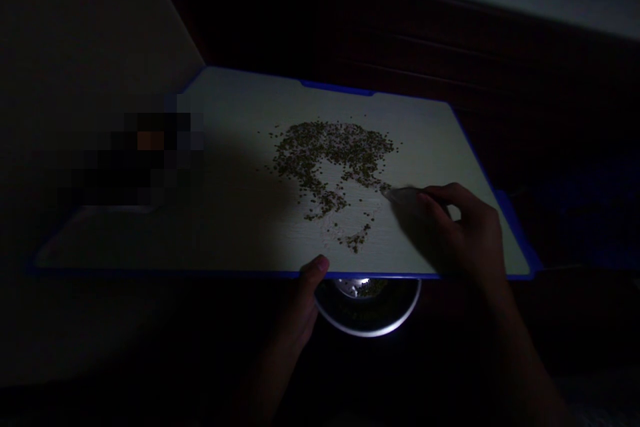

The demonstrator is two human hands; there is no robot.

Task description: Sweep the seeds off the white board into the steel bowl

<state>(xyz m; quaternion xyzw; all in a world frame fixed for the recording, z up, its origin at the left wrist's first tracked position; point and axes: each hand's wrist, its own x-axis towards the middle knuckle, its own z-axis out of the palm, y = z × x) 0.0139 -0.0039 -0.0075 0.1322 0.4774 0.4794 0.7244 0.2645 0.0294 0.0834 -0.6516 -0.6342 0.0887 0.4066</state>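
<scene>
Small dark-green beans or seeds (330, 147) lie scattered in a loose patch on a pale tabletop (240, 227) with blue edging. A smaller cluster of them sits closer to the near edge. My right hand (470, 227) is closed around a spoon (400, 195), whose tip meets the right side of the patch. Below the near edge is a metal bowl (370, 332) with more beans inside, partly covered by the tabletop. My left hand (307, 297) is at the bowl's left rim, its thumb up at the table edge; its other fingers are mostly hidden.
The room is very dark. A pixelated dark object (135, 160) stands on the left of the tabletop. Beyond it rises a pale wall (90, 27), and dark wooden furniture (400, 47) is behind the table. Something blue (590, 207) lies in shadow at the right.
</scene>
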